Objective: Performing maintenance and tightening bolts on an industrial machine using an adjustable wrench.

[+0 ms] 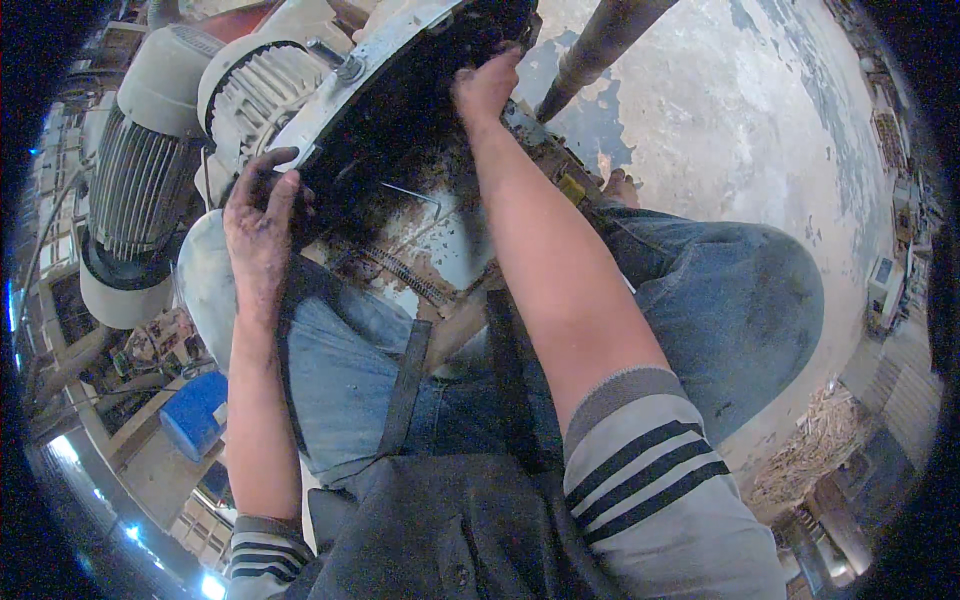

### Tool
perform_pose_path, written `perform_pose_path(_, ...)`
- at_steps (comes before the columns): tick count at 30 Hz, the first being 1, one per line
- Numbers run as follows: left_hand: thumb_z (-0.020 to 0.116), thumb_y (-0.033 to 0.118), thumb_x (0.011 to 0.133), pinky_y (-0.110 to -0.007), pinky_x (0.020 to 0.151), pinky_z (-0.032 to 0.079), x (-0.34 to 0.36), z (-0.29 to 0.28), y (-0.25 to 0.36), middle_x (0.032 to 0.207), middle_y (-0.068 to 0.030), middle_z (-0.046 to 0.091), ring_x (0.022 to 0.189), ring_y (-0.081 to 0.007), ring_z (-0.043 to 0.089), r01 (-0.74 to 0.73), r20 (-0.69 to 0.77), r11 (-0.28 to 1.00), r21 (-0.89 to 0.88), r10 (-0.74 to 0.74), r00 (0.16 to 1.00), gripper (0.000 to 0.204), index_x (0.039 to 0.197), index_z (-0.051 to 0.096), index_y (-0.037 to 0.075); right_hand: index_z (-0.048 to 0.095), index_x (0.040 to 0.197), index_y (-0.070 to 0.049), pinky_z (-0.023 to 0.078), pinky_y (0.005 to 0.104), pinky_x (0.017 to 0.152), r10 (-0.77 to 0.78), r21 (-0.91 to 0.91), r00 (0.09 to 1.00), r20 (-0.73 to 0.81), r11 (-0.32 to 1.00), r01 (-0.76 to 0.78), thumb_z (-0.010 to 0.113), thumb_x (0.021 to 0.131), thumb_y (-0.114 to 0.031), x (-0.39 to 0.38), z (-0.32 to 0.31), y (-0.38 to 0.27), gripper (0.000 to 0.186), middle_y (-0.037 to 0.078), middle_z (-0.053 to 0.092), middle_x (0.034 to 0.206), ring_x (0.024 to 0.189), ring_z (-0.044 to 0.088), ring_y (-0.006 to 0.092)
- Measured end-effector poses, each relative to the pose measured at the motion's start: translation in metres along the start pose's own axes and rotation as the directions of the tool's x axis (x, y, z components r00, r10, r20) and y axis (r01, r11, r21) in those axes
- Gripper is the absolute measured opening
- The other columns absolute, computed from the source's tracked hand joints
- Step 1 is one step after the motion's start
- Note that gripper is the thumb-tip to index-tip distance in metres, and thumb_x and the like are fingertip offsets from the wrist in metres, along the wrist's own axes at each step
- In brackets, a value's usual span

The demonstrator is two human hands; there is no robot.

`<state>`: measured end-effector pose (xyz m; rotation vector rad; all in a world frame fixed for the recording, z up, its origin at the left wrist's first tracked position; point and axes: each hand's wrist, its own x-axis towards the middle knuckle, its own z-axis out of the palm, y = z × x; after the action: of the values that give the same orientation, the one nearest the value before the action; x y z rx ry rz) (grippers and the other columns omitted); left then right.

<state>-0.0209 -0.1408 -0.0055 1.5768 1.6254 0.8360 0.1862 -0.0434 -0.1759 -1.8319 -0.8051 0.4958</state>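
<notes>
A large round metal housing with a pale rim and a dark, grimy inside stands tilted in front of me. My left hand, its fingers blackened, grips the lower left edge of that rim. Further up, my right hand is closed at the right side of the dark inside; what its fingers hold is hidden. Between my knees, below the housing, an L-shaped metal rod like a hex key lies by a dirty, flaking surface. A coil spring or chain shows nearer to me.
Two finned electric motors sit at the left, one close behind the housing. A blue bucket is at lower left. A thick dark pole slants over the worn floor. Wood shavings are heaped at right.
</notes>
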Motion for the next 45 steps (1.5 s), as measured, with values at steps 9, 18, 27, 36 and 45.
perform_pose_path(9,0.054,0.007,0.084,-0.020,0.056,0.041,0.000,0.002,0.002,0.070,-0.0013,0.057,0.061,-0.0068,0.051,0.038,0.023,0.999,-0.028,-0.038,0.999,0.019,0.103,0.058,0.004,0.030,0.111,0.008,0.044,0.0440,0.082,0.064,-0.009,0.998,0.013,0.998,-0.064,0.063,0.063,-0.004,0.007,0.005,0.001,0.060,0.031,0.054,0.095,0.090,0.053,0.0452)
perform_pose_path(18,0.054,0.008,0.084,-0.020,0.058,0.042,0.002,0.008,0.009,0.071,-0.0019,0.058,0.062,-0.0071,0.052,0.025,0.026,0.998,-0.049,-0.024,0.999,0.019,0.103,0.057,0.003,0.031,0.110,0.008,0.046,0.0392,0.075,0.325,0.185,0.946,0.014,0.929,-0.321,0.060,0.067,-0.005,0.032,0.007,0.012,0.053,0.024,0.054,0.092,0.082,0.055,0.0373)
perform_pose_path(27,0.055,0.008,0.084,-0.021,0.060,0.041,0.001,-0.006,-0.004,0.072,-0.0020,0.058,0.064,-0.0076,0.051,0.034,0.017,0.999,0.020,-0.035,0.999,0.018,0.101,0.059,0.003,0.028,0.117,0.006,0.044,0.0397,0.083,0.344,0.157,0.924,0.165,0.916,-0.369,0.064,0.066,-0.011,0.027,0.018,0.010,0.065,0.027,0.052,0.105,0.094,0.053,0.0394)
perform_pose_path(36,0.056,0.006,0.084,-0.021,0.060,0.041,0.000,-0.007,-0.007,0.072,-0.0024,0.059,0.065,-0.0069,0.052,0.022,0.004,0.998,0.054,-0.022,1.000,0.019,0.102,0.058,0.003,0.034,0.115,0.004,0.043,0.0378,0.085,0.308,0.248,0.949,0.073,0.916,-0.316,0.069,0.057,-0.011,0.014,0.016,0.010,0.069,0.024,0.056,0.100,0.094,0.055,0.0362)
perform_pose_path(45,0.056,0.007,0.084,-0.020,0.063,0.040,0.000,-0.005,-0.002,0.073,-0.0012,0.057,0.067,-0.0071,0.050,0.022,0.051,1.000,0.000,-0.022,0.998,0.019,0.102,0.058,0.002,0.040,0.108,0.002,0.043,0.0361,0.085,0.140,0.169,0.989,-0.057,0.977,-0.129,0.076,0.056,-0.020,-0.007,0.009,0.032,0.068,0.021,0.057,0.101,0.094,0.057,0.0327)
